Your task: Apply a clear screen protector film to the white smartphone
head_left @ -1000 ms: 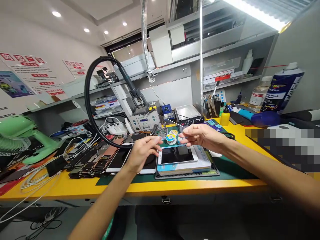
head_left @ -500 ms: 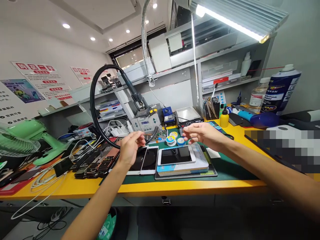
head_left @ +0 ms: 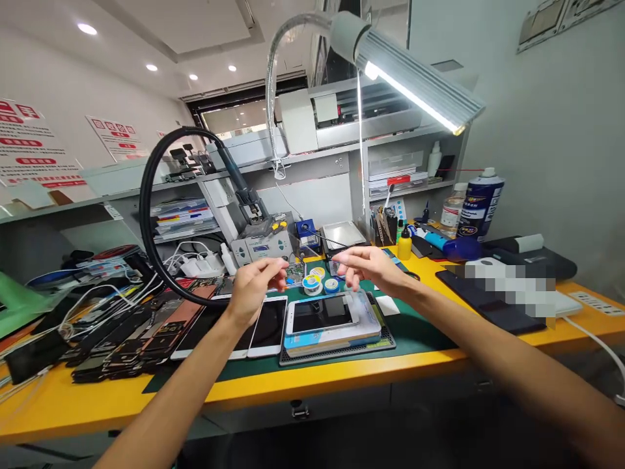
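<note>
Both my hands hover above the bench, apart from each other. My left hand (head_left: pixel 254 286) is bent into a pinch, its thumb and index tip pointing right. My right hand (head_left: pixel 372 268) faces it from the other side, fingers bent toward the thumb. Whatever lies between the fingertips, if anything, is too small or too clear to make out. Below them, a white phone (head_left: pixel 325 314) lies screen up on a flat blue and white box (head_left: pixel 336 340), which rests on a dark perforated plate (head_left: pixel 390 340). Left of it are a white-framed device (head_left: pixel 270 326) and a dark-screened tablet (head_left: pixel 209 332).
Phone housings (head_left: pixel 131 342) pile up at the left. Solder spools (head_left: pixel 312 284) sit behind the phone. A hot-air station (head_left: pixel 263 247) with a looped black hose (head_left: pixel 146 215) stands behind. A yellow bottle (head_left: pixel 404 245) and a spray can (head_left: pixel 481 205) stand right, under a lamp (head_left: pixel 420 78).
My view has swung to the right and the scene has shifted left. My hands keep nearly the same pose above the phone, the right one slightly closer to the left.
</note>
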### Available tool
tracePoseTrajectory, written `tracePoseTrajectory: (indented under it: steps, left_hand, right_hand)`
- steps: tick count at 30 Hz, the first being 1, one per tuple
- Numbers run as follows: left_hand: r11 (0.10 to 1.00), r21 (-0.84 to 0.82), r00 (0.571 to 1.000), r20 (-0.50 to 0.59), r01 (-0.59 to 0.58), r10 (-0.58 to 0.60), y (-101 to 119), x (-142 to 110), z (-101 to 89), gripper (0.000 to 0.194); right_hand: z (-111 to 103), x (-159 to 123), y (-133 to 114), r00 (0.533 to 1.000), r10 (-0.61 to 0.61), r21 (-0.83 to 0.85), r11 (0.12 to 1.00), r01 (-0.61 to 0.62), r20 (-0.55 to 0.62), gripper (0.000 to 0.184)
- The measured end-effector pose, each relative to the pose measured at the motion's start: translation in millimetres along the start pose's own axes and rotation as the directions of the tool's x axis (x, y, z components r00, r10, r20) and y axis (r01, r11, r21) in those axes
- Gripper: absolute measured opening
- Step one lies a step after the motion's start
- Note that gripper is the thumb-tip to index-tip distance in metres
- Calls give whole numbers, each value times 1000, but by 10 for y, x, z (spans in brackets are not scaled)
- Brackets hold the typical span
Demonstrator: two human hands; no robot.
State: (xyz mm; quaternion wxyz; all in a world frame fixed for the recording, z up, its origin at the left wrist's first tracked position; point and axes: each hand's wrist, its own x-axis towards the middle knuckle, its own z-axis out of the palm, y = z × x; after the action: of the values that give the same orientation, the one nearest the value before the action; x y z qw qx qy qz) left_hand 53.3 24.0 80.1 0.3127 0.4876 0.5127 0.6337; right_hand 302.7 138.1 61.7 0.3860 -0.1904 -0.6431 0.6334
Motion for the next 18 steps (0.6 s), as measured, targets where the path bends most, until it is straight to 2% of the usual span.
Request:
tracePoseTrajectory:
  steps: [4,10,12,14,16,18]
  left_hand:
    - [1000,7,995,94,-30,29,3,187,383,35]
    - [998,47,985,168,-51,43,-108,384,642,39]
    - [993,81,985,158,-85,71,-153,396,636,42]
    - [981,131,985,119,-141,126,-195,371,542,41]
    - [956,202,977,69,-212,202,-244,321,364,36]
    - [917,283,956,-5,-281,294,-305,270,141,29]
  right_hand:
    - [-60,39,9,999,38,12,999,-38,12,34]
    - [-265,114,8,990,118,91,990,-111,-72,28]
    - [-327,149,8,981,140,121,985,-124,-135,22]
    - [-415,193,8,964,161,145,981,-132,-213,16]
    - [-532,241,14,937,175,150,979,-135,-304,13]
    - [-652,291,36,903,184,139,980,-139,-389,19]
